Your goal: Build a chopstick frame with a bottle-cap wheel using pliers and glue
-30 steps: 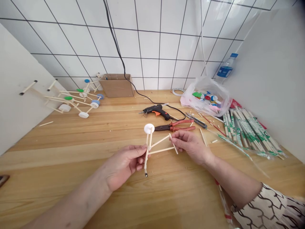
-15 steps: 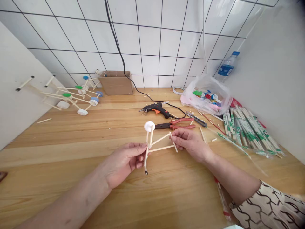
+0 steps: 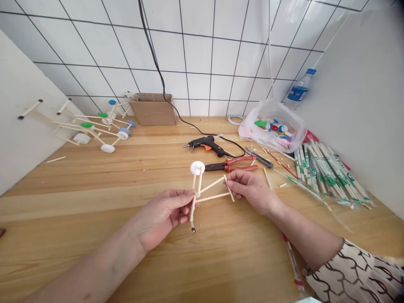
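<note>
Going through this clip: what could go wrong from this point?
The chopstick frame is pinched only by the left hand and right hand, so twisting might strain its joints. The white bottle cap looks close to the pliers and could catch on them. The glue gun's black cord lies across the wooden worktop and might snag a passing arm.

Pretty bright, evenly lit shot, though it's hard to say where the light's coming from. Shadows are soft and faint, just a light smudge under the right hand (image 3: 252, 191) at 4 o'clock. The wooden tabletop (image 3: 63, 176) has a mild pale sheen around 9 o'clock, and the plastic bag (image 3: 271, 126) throws small highlights at 2 o'clock. Classic wide-angle warp: grout lines on the tile wall (image 3: 198, 54) fan out at 12 o'clock, and the edges bend. Focus is decent, but the patterned sleeve (image 3: 347, 273) goes slightly soft at 4 o'clock.
</note>
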Available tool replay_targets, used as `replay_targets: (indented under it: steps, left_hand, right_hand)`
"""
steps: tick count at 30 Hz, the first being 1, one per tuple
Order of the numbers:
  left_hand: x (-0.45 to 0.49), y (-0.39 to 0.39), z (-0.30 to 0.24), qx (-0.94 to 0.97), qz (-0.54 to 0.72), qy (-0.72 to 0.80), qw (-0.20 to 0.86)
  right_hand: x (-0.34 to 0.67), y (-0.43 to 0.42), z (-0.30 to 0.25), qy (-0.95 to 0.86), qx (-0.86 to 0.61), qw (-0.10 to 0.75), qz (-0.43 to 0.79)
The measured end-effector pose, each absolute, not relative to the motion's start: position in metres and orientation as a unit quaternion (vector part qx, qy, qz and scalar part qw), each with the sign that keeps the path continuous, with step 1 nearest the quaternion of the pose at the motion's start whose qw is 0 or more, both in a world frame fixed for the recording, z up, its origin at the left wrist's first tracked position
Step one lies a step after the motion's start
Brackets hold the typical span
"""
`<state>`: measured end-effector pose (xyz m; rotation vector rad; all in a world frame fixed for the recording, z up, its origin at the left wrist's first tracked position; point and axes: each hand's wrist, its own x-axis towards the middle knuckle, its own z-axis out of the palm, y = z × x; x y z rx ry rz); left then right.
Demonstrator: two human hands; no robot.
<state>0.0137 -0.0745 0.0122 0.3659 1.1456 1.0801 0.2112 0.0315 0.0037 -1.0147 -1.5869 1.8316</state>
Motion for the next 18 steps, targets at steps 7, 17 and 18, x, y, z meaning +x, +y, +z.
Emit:
replay_targets:
  steps: [7,17,18]
  left_hand:
    - [0.0130,-0.0753,0.0119,0.161,0.481,0.513,0.692]
    - [0.0130,-0.0740,0.0096,0.167,0.477,0.515,0.693]
    - [0.0130,-0.0742,0.0098,0.167,0.478,0.514,0.693]
  right_hand:
    - [0.2109,0.0312,0.0044,-0.581,-0.379,0.254,0.674]
    - [0.2113,0.0308,0.0039,-0.577,-0.373,0.255,0.680]
    - [0.2112,0.0307,0.0039,-0.578,-0.372,0.256,0.680]
